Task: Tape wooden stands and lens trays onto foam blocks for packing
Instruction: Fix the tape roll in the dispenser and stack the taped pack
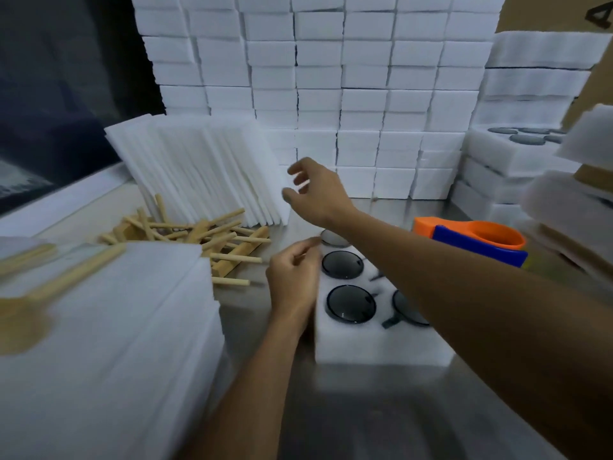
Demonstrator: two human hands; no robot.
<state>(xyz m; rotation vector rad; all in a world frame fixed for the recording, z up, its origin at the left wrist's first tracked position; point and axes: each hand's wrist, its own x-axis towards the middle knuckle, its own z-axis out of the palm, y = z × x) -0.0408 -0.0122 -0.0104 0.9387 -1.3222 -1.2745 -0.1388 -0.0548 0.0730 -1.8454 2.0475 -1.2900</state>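
A white foam lens tray [365, 343] lies on the steel table in front of me, with round dark lenses [351, 304] set in its holes. My left hand [293, 280] rests against the tray's left edge, fingers curled, thumb and forefinger pinched together; what they pinch is too small to see. My right hand [315, 190] reaches across above the tray with fingers spread, close to a leaning row of thin white foam sheets [205, 167]. A heap of wooden stands [205, 237] lies to the left of the tray.
An orange and blue tape dispenser [477, 240] sits behind my right forearm. A wall of white foam blocks [331, 78] fills the back. A foam stack [109, 343] with wooden stands on top stands at the left. More lens trays [517, 151] pile up at the right.
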